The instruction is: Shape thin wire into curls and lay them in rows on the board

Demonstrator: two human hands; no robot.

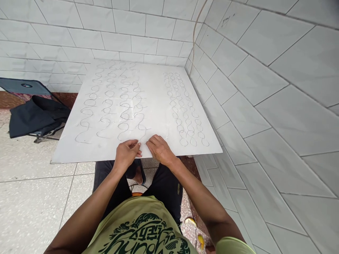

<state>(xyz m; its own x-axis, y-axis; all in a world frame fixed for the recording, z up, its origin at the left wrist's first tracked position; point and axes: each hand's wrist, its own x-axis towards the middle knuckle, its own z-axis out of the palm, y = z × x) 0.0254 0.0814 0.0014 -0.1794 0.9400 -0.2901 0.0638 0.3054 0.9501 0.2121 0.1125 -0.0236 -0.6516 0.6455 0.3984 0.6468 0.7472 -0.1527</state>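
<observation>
A white board lies flat in front of me, covered with rows of thin bent wire. Large wavy wire strands run down its left and middle parts. Smaller looped wire chains lie on its right part. My left hand rests at the board's near edge with fingers curled in a pinch on the end of a wire strand. My right hand sits right beside it, fingers closed and pressed down on the same wire end. Both hands touch each other near the fingertips.
A tiled wall runs close along the board's right side, and another tiled wall stands behind it. A folding chair with dark cloth stands on the floor at the left. My legs in dark trousers are under the board's near edge.
</observation>
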